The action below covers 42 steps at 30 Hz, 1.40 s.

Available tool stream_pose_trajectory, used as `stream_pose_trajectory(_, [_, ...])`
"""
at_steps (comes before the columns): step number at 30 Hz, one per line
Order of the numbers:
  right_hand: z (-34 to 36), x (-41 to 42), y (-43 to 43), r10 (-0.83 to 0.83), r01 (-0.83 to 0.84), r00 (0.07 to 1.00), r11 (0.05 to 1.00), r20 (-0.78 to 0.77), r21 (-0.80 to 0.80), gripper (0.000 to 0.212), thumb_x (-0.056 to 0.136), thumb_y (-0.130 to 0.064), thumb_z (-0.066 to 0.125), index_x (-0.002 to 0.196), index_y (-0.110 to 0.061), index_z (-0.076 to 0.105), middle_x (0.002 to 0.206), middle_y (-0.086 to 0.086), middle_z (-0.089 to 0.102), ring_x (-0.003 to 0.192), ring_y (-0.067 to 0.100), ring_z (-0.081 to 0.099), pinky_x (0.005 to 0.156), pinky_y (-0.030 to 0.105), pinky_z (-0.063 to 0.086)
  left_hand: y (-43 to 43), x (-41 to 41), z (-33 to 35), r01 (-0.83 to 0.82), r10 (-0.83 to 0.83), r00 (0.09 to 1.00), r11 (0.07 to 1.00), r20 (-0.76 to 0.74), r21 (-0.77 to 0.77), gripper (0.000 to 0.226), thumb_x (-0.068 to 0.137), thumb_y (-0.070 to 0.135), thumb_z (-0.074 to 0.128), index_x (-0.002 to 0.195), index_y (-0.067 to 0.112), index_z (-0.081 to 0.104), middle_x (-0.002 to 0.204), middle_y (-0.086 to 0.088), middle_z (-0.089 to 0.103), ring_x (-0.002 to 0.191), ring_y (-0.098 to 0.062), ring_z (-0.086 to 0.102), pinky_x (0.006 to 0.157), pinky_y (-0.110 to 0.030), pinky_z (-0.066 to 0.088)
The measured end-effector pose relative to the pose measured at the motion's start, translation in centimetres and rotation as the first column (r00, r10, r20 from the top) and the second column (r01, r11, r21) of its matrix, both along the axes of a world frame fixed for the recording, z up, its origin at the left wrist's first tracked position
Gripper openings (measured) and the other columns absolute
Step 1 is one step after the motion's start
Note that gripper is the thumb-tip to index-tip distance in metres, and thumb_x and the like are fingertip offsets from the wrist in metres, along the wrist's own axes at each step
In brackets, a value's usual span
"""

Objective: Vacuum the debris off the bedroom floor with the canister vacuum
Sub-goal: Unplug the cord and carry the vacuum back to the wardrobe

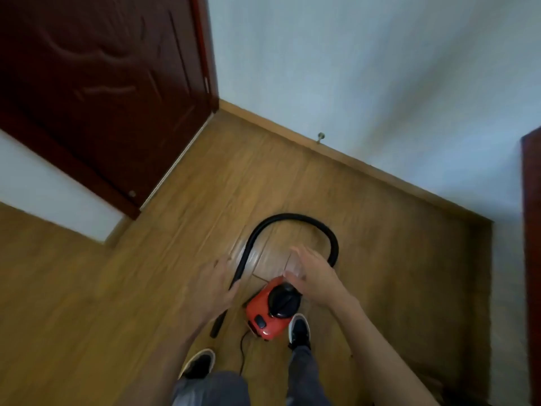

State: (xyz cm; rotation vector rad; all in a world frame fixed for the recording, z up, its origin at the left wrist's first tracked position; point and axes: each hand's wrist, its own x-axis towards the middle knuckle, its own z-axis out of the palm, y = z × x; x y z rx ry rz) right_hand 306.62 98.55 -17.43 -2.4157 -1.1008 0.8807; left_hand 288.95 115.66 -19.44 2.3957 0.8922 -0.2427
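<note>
A small red canister vacuum [268, 313] with a black top handle stands on the wooden floor just ahead of my feet. Its black hose [292, 218] loops away in an arc and comes back down the left side to a black nozzle [218, 325] lying on the floor. My left hand [218, 288] hovers over the hose's straight part with fingers spread, holding nothing. Above the front of the canister my right hand [314, 272] is open too, fingers extended, and not gripping the handle. No debris is discernible in the blurred picture.
A dark red door [111, 92] stands at the left, with a white wall [366, 77] and wooden skirting behind. A door stop [321, 137] pokes from the skirting. Dark wooden furniture [531, 259] edges in at the right. A thin black cable [243, 350] trails between my shoes.
</note>
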Motion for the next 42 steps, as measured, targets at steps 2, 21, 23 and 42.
stream_pose_trajectory(2, [1.8,-2.1,-1.4,-0.140,0.139,0.989,0.990,0.038,0.025,0.057,0.093,-0.040,0.060,0.143,-0.018,0.041,0.131,0.001,0.055,0.118,0.017,0.053,0.092,0.026,0.044,-0.1,0.1,1.2,0.110,-0.107,0.990,0.993,0.088,-0.037,0.051,0.089,0.037,0.061,0.133,0.014,0.050,0.120,-0.005,0.059,0.111,-0.023,0.057,0.088,-0.032,0.047])
stream_pose_trajectory(21, [7.3,-39.5,-21.4,-0.979,0.970,0.197,0.203,0.052,0.137,0.062,0.090,-0.048,0.060,0.144,-0.029,0.038,0.135,0.001,0.054,0.126,0.020,0.051,0.104,0.043,0.046,-16.4,-10.4,12.4,0.914,-0.936,0.348,0.352,0.057,0.203,0.052,0.090,0.053,0.054,0.132,0.024,0.043,0.120,0.002,0.057,0.098,-0.018,0.063,0.078,-0.039,0.056])
stream_pose_trajectory(23, [7.4,-43.4,-23.9,-0.990,0.978,0.133,0.139,0.054,0.153,0.060,0.090,-0.048,0.061,0.143,-0.030,0.038,0.133,-0.001,0.055,0.124,0.018,0.051,0.102,0.042,0.048,-19.7,-12.6,12.4,0.934,-0.957,0.287,0.290,0.043,0.209,0.054,0.089,0.056,0.052,0.132,0.027,0.041,0.120,0.003,0.057,0.100,-0.016,0.062,0.078,-0.038,0.056])
stream_pose_trajectory(42, [11.0,-76.9,-45.0,-0.935,0.918,-0.341,-0.308,0.101,0.249,0.057,0.091,-0.043,0.063,0.140,-0.024,0.042,0.122,-0.003,0.059,0.118,0.014,0.054,0.094,0.033,0.051,-50.0,-39.6,14.4,0.973,-0.961,-0.169,-0.127,0.218,0.194,0.052,0.088,0.045,0.062,0.130,0.019,0.046,0.117,0.001,0.058,0.101,-0.013,0.061,0.075,-0.026,0.050])
